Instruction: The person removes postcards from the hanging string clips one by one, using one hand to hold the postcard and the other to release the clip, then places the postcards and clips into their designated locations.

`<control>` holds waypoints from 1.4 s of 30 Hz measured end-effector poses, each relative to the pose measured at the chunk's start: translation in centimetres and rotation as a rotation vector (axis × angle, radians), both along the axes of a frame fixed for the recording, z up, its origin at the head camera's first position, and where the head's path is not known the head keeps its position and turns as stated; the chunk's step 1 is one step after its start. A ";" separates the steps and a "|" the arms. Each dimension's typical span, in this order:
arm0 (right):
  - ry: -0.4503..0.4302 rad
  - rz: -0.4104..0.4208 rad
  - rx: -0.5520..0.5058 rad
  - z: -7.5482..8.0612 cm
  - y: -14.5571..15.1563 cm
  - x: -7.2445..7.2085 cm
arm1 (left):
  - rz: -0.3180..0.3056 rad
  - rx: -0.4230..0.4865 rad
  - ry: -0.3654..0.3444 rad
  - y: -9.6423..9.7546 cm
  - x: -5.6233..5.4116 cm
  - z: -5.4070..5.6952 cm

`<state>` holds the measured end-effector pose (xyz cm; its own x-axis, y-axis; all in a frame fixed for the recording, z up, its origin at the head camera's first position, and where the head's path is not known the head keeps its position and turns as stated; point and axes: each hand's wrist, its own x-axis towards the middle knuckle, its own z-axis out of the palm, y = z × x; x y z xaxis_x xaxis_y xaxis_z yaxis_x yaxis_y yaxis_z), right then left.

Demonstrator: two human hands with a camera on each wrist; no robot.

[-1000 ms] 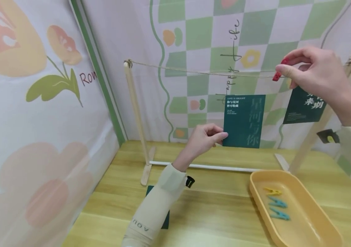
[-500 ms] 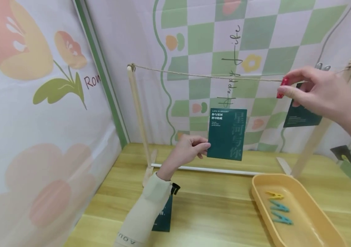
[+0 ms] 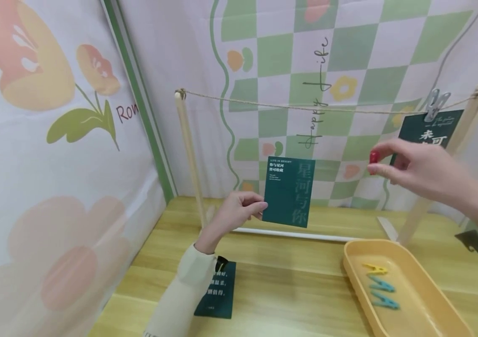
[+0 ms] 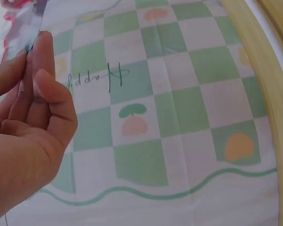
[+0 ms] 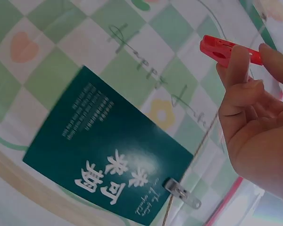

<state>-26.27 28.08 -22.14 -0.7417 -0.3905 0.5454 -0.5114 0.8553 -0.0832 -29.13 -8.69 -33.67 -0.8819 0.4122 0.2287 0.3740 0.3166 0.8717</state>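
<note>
Between thumb and fingers my left hand [image 3: 241, 208] pinches the left edge of a dark green card [image 3: 288, 192], upright below the string [image 3: 293, 107]. My right hand [image 3: 426, 171] pinches a small red clothespin [image 5: 221, 48], right of that card and lower than the string. Behind the right hand, another green card [image 5: 108, 150] hangs from the string by a grey clothespin [image 3: 434, 104]. In the left wrist view the held card shows only as a thin edge [image 4: 36, 21].
Wooden posts [image 3: 189, 154] carry the string, with a white rod [image 3: 298, 235] low between them. A yellow tray [image 3: 350, 281] at the right holds a yellow clothespin [image 3: 375, 268] and two blue ones [image 3: 384, 299]. Another green card [image 3: 218, 292] lies on the table beside my left forearm.
Both hands have come down from the string, still holding the card and red clothespin. The left hand with its card has moved left. The grey clothespin on the hanging card is now uncovered.
</note>
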 end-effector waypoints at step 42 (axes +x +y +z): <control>-0.217 0.306 0.098 -15.7 3.0 2.7 | -0.144 -0.139 -0.109 -9.6 2.7 -7.4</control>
<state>-23.62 31.13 -37.81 -0.6769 -0.6542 0.3375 -0.7238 0.6751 -0.1429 -26.45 -18.32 -41.07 -0.8282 0.5562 0.0678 0.3302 0.3868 0.8610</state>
